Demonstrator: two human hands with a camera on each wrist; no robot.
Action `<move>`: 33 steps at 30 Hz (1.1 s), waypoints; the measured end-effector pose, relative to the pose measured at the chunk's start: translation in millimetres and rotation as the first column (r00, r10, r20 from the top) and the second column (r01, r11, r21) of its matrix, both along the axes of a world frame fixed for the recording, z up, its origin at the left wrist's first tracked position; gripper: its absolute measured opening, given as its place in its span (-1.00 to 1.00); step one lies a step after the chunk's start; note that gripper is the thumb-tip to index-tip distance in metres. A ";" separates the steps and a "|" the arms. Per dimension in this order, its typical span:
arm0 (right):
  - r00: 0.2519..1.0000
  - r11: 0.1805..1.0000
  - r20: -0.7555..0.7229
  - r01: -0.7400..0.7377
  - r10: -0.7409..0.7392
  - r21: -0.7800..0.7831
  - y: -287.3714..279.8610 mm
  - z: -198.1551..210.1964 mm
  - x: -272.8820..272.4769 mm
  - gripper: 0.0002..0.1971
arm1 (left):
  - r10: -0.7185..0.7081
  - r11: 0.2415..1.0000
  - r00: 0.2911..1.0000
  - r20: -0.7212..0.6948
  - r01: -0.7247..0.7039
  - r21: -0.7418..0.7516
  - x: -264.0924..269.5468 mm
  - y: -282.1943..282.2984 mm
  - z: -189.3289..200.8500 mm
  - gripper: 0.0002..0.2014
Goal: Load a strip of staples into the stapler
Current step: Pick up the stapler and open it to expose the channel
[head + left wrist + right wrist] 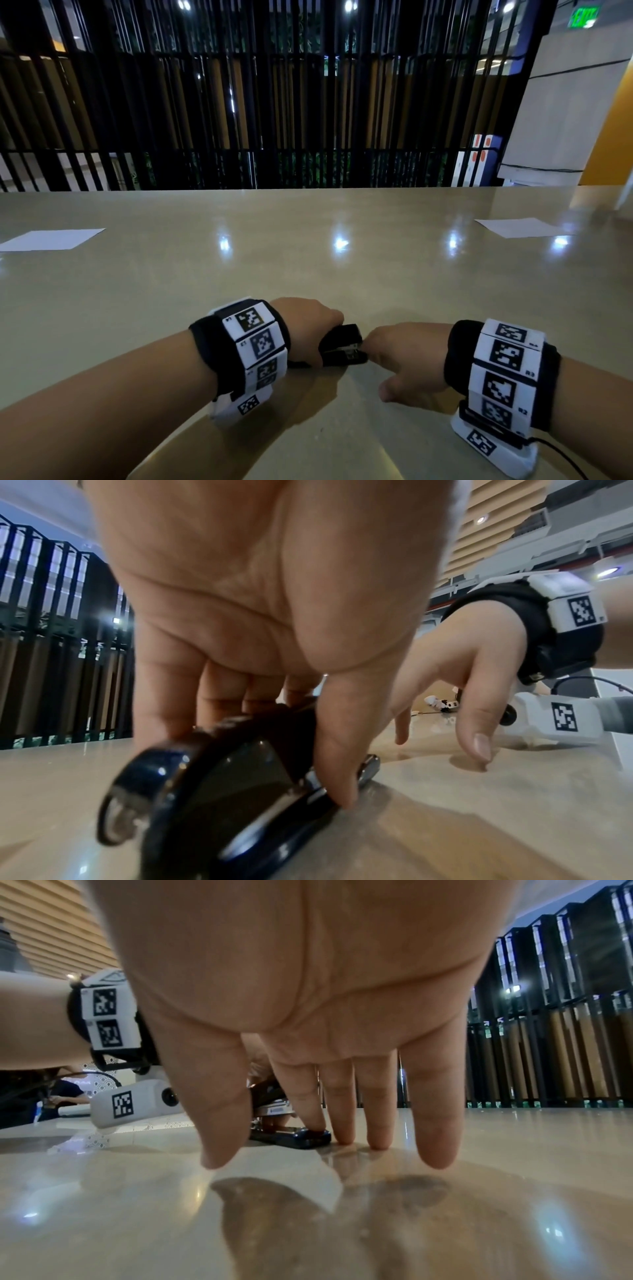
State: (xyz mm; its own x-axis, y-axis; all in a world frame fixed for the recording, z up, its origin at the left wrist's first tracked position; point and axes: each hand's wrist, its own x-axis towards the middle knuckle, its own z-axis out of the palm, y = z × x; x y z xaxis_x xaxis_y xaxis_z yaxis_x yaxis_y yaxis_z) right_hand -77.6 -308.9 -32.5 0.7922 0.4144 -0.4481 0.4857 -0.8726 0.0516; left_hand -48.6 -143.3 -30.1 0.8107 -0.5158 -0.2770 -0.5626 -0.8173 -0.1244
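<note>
A black stapler [344,342] lies on the beige table [308,257] close in front of me. My left hand [315,327] grips it from above, fingers curled over the top [240,785] and thumb on the near side. In the right wrist view the stapler [294,1135] has its top lifted off the base, and a metal magazine [274,1110] shows between. My right hand [394,353] reaches in from the right with straight fingers. Its index fingertip [313,1122] rests on the front of the base, and the other fingertips touch the table. No staple strip shows in any view.
A white sheet of paper [51,240] lies at the far left of the table and another [524,226] at the far right. A black slatted railing [308,102] stands behind the table's far edge. Both wrists carry marker bands with cameras.
</note>
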 end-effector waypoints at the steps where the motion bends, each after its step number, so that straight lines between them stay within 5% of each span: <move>1: 1.000 1.000 0.006 -0.009 0.009 -0.020 0.0 -0.9 0.2 -0.45 | 0.005 1.000 1.000 -0.004 -0.005 -0.018 0.7 -0.5 0.1 -0.59; 9: 0.997 0.996 0.052 -0.060 0.063 -0.063 -0.9 -5.8 -0.9 -0.42 | -0.011 0.991 1.000 -0.004 0.010 -0.136 3.5 -0.2 -2.3 -0.65; 13: 0.996 0.995 0.057 -0.068 0.072 -0.067 -3.6 -5.7 -0.1 -0.41 | 0.028 0.947 1.000 -0.013 -0.031 -0.321 2.8 12.5 2.8 -0.67; 19: 0.994 0.992 0.039 -0.101 0.105 -0.081 -7.8 -1.0 1.2 -0.32 | 0.091 0.793 0.990 -0.104 -0.135 -0.594 1.7 38.1 1.5 -0.79; 26: 0.991 0.981 0.018 -0.128 0.132 -0.143 -12.4 1.8 -3.0 -0.29 | 0.125 0.502 0.943 -0.308 -0.328 -0.800 1.7 63.2 0.2 -0.76; 33: 0.991 0.974 0.022 -0.126 0.132 -0.187 -12.3 0.2 -2.2 -0.37 | 0.190 0.539 0.936 -0.296 -0.352 -0.765 -2.4 82.2 12.5 -0.80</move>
State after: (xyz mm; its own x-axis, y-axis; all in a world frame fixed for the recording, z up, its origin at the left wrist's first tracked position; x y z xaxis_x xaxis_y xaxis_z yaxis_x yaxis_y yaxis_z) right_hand -79.8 -321.1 -32.3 0.7538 0.4267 -0.4997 0.5884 -0.7768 0.2243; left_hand -51.0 -61.2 -17.6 0.9362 -0.3515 -0.0036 -0.2411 -0.6496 0.7210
